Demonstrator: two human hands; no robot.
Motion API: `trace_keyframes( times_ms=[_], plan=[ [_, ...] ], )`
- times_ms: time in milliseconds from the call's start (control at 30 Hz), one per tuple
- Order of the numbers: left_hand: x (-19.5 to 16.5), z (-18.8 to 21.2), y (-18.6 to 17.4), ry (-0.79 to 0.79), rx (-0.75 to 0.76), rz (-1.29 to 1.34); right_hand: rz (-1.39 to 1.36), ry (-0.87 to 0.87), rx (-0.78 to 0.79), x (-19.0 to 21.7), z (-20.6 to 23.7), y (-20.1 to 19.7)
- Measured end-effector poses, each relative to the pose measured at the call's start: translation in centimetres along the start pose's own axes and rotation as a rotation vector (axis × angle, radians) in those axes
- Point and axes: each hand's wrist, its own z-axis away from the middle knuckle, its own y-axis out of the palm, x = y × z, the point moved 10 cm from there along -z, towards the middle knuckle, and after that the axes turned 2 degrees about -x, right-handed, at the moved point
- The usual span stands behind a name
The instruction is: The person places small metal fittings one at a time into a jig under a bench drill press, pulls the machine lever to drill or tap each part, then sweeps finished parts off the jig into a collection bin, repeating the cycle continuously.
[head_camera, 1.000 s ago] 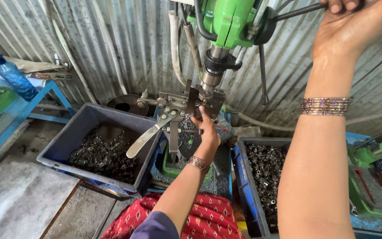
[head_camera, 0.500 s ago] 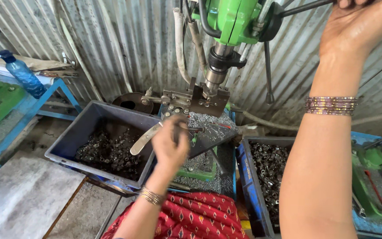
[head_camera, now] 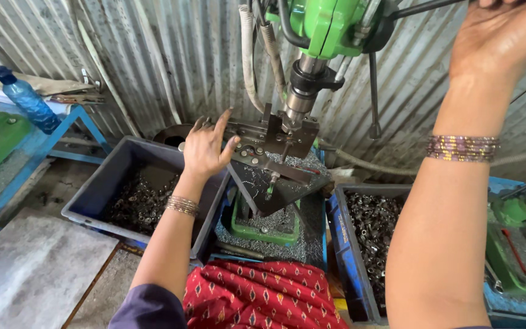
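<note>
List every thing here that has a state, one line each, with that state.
Left hand: open, fingers spread, at the clamp's left end.
Right hand: raised, on the feed lever.
Feed lever: gripped at the top.
Drill spindle: raised above the clamp.
Metal clamp fixture: under the spindle.
Left bin: partly filled with small metal parts.
Right bin: partly filled with small metal parts.
Blue bottle: capped, tilted.

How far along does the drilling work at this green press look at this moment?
Done: the right-hand bin holds a heap of small metal parts, though finished or raw cannot be told. In hand: the left hand reaches open-fingered to the metal fixture under the spindle, while the right hand is up at the feed lever. Left: the grey bin holds many more parts.
</note>
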Motion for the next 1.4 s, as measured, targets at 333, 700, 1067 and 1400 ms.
trace_keyframes(
  times_ms=[333, 700, 1067, 1400],
  plan=[
    [-0.1, -0.1, -0.7, 0.015, -0.045, -0.012, 0.221, -0.033, 0.186, 1.8, 7.9, 7.7],
    [-0.4, 0.1, -1.2, 0.003, -0.086, -0.023, 0.335, -0.019, 0.234, 1.3, 10.5, 10.9],
    [-0.5, 0.1, -1.6, -0.024, -0.09, -0.031, 0.354, -0.048, 0.237, 1.2, 11.6, 12.1],
    [-0.3, 0.3, -1.4, -0.025, -0.089, -0.05, 0.347, -0.097, 0.203, 1.6, 12.3, 12.0]
  ],
)
